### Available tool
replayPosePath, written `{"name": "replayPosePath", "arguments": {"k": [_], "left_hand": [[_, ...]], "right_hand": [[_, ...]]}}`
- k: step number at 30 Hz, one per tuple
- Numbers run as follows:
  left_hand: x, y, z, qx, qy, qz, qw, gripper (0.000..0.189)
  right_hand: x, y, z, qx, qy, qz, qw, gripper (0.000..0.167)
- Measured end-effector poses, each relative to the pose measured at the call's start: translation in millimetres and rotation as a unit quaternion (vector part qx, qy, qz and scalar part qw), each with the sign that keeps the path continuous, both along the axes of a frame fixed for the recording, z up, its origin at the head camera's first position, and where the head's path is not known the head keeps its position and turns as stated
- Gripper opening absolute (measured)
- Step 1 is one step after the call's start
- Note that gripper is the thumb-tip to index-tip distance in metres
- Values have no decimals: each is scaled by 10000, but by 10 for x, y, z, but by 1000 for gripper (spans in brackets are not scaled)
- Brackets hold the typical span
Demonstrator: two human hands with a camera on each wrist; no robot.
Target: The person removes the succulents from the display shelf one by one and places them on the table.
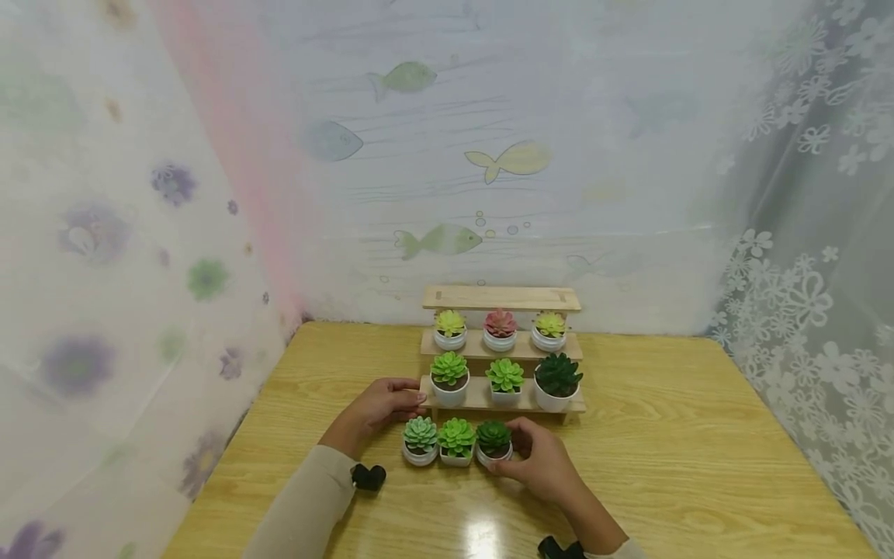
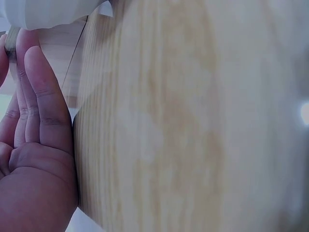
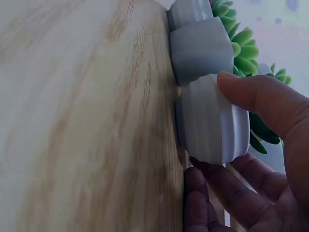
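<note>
My right hand (image 1: 541, 460) grips a dark green potted succulent (image 1: 493, 437) on the table, in front of a stepped wooden plant stand (image 1: 482, 297). In the right wrist view the thumb presses one side of its ribbed white pot (image 3: 203, 121), with fingers round the other side. Left of it stand a bright green succulent in a square pot (image 1: 456, 440) and a pale blue-green succulent (image 1: 420, 439). My left hand (image 1: 382, 404) holds the left end of the stand's lowest shelf (image 1: 475, 394) between thumb and fingers. In the left wrist view that grip is partly cut off.
Three succulents stand on the lowest shelf, among them a large dark green one (image 1: 557, 380). The middle shelf (image 1: 475, 344) carries two yellow-green ones and a red one (image 1: 500, 328). Patterned curtains (image 1: 559, 256) border the wooden table (image 1: 663, 435) at the back and sides.
</note>
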State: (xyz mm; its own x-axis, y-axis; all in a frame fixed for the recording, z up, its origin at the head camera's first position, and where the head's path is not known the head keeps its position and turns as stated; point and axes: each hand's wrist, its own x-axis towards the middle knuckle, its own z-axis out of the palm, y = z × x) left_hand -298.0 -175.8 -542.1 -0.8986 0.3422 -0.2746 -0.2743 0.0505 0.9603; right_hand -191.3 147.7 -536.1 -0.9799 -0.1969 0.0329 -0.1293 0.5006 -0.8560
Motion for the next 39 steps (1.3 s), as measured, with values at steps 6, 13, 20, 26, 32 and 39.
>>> {"name": "replayPosePath", "arguments": {"k": [6, 13, 20, 26, 32, 39], "left_hand": [[-6, 10, 5, 3, 29, 14, 10000, 52], [-1, 17, 0, 0, -9, 14, 10000, 53], [3, 18, 1, 32, -22, 50, 10000, 53], [6, 11, 3, 72, -4, 31, 10000, 53], [12, 2, 9, 85, 0, -1, 10000, 52], [18, 8, 30, 30, 14, -38, 10000, 54]], "right_hand": [[1, -9, 5, 14, -29, -2, 10000, 62], [28, 24, 92, -173, -258, 154, 9994, 74], [84, 94, 250, -252, -295, 148, 9991, 73], [130, 136, 384, -236, -45, -43, 9997, 68], [153, 168, 561, -147, 200, -186, 9995, 56], [132, 266, 761, -130, 776, -128, 9968, 54]]}}
